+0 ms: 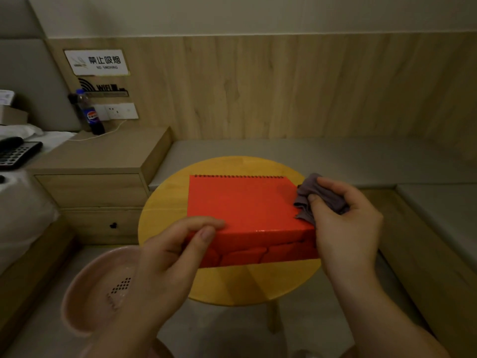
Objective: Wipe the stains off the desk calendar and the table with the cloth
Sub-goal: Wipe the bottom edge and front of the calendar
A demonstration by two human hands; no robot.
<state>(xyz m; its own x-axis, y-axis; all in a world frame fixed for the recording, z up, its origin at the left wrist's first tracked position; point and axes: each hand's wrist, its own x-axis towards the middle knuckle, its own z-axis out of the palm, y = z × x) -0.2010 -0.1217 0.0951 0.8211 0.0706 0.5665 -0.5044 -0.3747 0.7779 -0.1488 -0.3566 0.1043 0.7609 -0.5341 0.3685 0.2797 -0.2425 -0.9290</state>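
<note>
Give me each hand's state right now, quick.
Left hand: fingers and thumb pinch the near left corner of the red desk calendar.
Right hand: fingers curled round the purple cloth at the calendar's right edge.

One head-worn view, wide-angle. Looks forward and down, close over a round table [232, 285]. Wood-panelled wall [284, 86] fills the far side.

I am seeing dim light lying over a wood-panelled wall [284, 83] at the far side, with a no-smoking sign [96, 62] hanging on it at left; a wooden nightstand [98, 161] is standing below, beside a grey cushioned bench [309, 156] running right
</note>
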